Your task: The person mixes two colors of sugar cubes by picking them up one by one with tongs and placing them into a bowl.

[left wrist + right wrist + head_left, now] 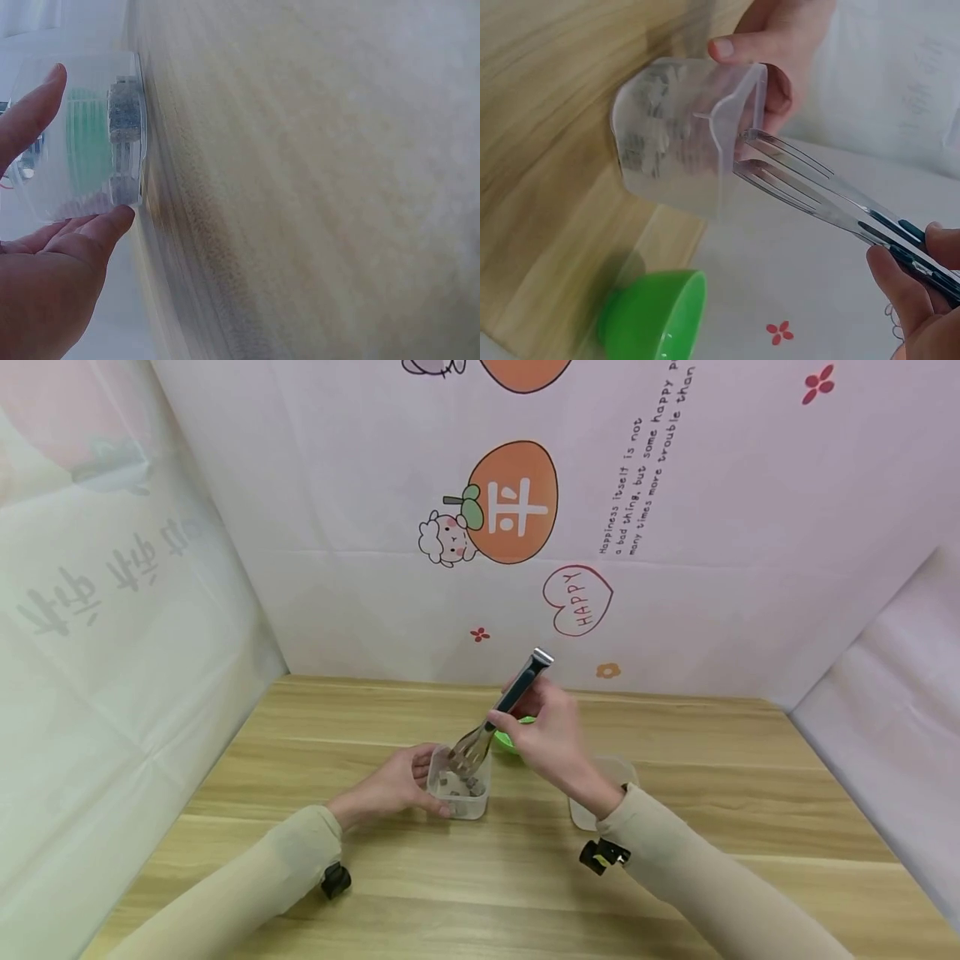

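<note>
My left hand [392,787] holds a clear plastic container [468,808] on the table, thumb on the near side and fingers around the far side. Small grey pieces [125,112] lie on the container's bottom. Over it, my right hand [553,735] grips metal tongs [517,690] with dark handle inlays, slanted down to the left. The slotted tong heads [780,176] stand slightly apart at the container's mouth, and nothing shows between them in the right wrist view.
Just behind and right of the container is a green bowl [649,319], partly hidden by my right hand in the head view. A second clear container [583,817] sits under my right wrist. Printed white cloth [360,568] walls in the wooden table [420,893].
</note>
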A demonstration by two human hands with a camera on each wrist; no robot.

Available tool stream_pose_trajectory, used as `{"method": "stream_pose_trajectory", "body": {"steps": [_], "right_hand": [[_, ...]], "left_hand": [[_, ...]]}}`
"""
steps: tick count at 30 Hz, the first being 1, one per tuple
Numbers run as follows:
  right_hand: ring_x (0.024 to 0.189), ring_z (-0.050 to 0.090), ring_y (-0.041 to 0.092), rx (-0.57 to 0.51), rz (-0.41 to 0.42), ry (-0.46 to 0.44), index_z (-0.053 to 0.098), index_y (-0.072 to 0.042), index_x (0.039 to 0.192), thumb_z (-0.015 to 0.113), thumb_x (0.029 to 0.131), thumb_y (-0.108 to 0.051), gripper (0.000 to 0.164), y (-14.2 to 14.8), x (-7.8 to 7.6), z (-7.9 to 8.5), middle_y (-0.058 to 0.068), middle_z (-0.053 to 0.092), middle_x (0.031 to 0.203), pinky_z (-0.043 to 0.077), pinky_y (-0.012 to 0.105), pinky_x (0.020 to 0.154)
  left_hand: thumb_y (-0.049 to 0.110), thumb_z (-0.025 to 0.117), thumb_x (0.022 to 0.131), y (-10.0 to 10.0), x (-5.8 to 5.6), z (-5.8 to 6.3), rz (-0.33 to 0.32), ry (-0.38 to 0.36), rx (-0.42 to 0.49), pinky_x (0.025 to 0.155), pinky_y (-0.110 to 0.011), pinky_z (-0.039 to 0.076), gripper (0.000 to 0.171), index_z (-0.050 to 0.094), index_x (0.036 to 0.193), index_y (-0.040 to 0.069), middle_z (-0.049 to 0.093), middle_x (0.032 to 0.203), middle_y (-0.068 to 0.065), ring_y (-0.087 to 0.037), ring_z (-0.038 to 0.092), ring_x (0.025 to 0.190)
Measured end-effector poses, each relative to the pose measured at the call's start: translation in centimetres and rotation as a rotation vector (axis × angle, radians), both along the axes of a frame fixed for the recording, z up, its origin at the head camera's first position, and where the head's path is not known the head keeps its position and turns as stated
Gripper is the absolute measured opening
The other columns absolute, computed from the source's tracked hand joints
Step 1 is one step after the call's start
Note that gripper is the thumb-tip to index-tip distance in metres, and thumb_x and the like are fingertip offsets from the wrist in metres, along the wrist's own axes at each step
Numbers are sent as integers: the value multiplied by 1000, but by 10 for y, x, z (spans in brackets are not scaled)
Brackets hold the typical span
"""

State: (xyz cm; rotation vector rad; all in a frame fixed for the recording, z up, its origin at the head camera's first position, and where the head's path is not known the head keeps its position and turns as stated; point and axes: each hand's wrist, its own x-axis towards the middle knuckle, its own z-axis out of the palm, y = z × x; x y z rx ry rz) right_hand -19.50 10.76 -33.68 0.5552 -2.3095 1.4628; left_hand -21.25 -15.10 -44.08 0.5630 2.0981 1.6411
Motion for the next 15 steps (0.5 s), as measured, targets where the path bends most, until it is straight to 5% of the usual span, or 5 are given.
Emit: {"method": "stream_pose_trajectory", "body": {"steps": [15], "right_hand": [[77, 71, 14, 21, 11, -49, 64, -6, 107, 85, 88, 0, 29, -21, -5, -26, 2, 73, 89, 61, 32, 66]], "left_hand": [[2, 92, 79, 0, 0, 0, 9, 14, -17, 118, -48, 43, 97, 37, 158, -5, 53, 152, -19, -38, 49, 142]]}}
